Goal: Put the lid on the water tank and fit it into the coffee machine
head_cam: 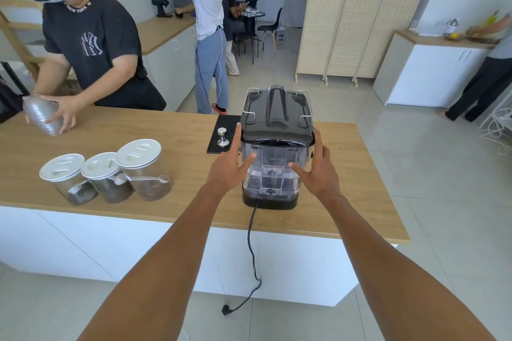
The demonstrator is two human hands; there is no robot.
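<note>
head view: the clear plastic water tank point(273, 171) stands upright in the rear bay of the black coffee machine point(277, 113), which sits on the light wooden counter point(138, 135) with its back turned to the person, likely so the tank slot is within reach. the tank's bottom rests on the machine's black base, and its dark lid point(277, 142) already lies across the top, so the capping step looks done and the seating step is in hand or just finishing.

the left hand point(228, 171) lies against the tank's left wall with fingers spread, forefinger stretched up along the machine's side and thumb laid on the tank's near face. the right hand point(318, 169) mirrors it on the right wall, fingers spread, thumb on the near face. neither hand is closed around the tank; the flat, two-sided hold seems meant to keep the tank square while pressing it home. whether it has clicked fully in, i cannot tell.

the black power cord point(250, 241) hangs over the counter edge with its plug on the floor, sensible while water parts are handled. three lidded glass jars point(105, 174) stand well apart to the left, and a steel tamper point(222, 137) sits on a black rubber mat point(221, 130) just beside the machine.
</note>
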